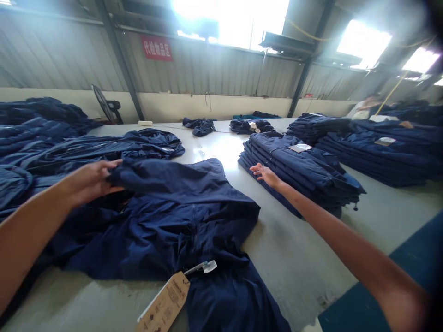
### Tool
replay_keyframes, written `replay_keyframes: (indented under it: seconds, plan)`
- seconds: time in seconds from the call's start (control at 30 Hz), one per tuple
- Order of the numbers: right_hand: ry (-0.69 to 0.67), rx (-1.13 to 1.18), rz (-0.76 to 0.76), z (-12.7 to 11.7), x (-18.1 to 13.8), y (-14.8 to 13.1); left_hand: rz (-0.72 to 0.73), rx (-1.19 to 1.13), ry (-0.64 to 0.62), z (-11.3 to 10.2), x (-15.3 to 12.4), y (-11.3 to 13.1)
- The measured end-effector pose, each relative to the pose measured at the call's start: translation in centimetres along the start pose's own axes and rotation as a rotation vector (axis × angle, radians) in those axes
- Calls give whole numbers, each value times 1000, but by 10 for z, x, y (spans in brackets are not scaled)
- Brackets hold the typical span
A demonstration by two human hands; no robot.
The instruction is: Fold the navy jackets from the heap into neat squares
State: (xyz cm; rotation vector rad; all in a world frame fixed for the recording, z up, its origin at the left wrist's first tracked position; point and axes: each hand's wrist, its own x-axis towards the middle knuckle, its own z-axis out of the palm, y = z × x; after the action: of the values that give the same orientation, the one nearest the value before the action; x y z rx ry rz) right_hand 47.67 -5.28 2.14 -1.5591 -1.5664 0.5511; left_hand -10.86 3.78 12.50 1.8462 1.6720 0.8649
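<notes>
My left hand [92,182] grips a bunched fold at the top of a navy jacket [166,226], which lies spread out on a pale table [294,258]. A brown card hang tag [164,302] on a clear plastic fastener lies at the jacket's near edge. My right hand [266,176] is stretched out with its fingers apart, just off the corner of a folded stack of navy garments [297,170]. It holds nothing.
Loose navy garments [104,150] are heaped at the left, with more folded stacks [380,152] at the right. Small navy bundles [199,126] lie at the far table edge. A person [363,108] stands at the back right, beyond the stacks. A teal mat [391,286] lies at the lower right.
</notes>
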Motion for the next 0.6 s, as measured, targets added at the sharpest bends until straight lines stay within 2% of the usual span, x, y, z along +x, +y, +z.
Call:
replay_keyframes:
  seconds: [0.03,0.1,0.13,0.17,0.23,0.27,0.33,0.4,0.47,0.53,0.6]
  plan:
    - [-22,-32,-29,6,-3,6,-73,57,-11,1,-2,-22]
    - [-64,-105,-100,24,-7,13,-77,225,53,22,-11,-56]
    - [-90,-145,-137,36,-9,16,-17,260,46,40,-18,-68]
    - [-124,-185,-172,48,-12,18,127,340,66,60,-27,-76]
    - [-218,-262,-230,73,-21,21,374,489,-30,103,-47,-88]
    - [-268,-293,-249,85,-28,23,447,577,-117,121,-57,-93]
    - [-376,-380,-278,102,-42,28,449,694,-254,148,-74,-103]
    - [-466,-527,-304,108,-54,32,388,728,-322,157,-83,-113]
    - [-506,-698,-345,105,-59,32,370,704,-358,153,-86,-119]
    - [-461,-839,-370,98,-57,26,428,678,-356,145,-87,-119]
    - [-357,-957,-334,92,-51,16,530,662,-274,141,-90,-115]
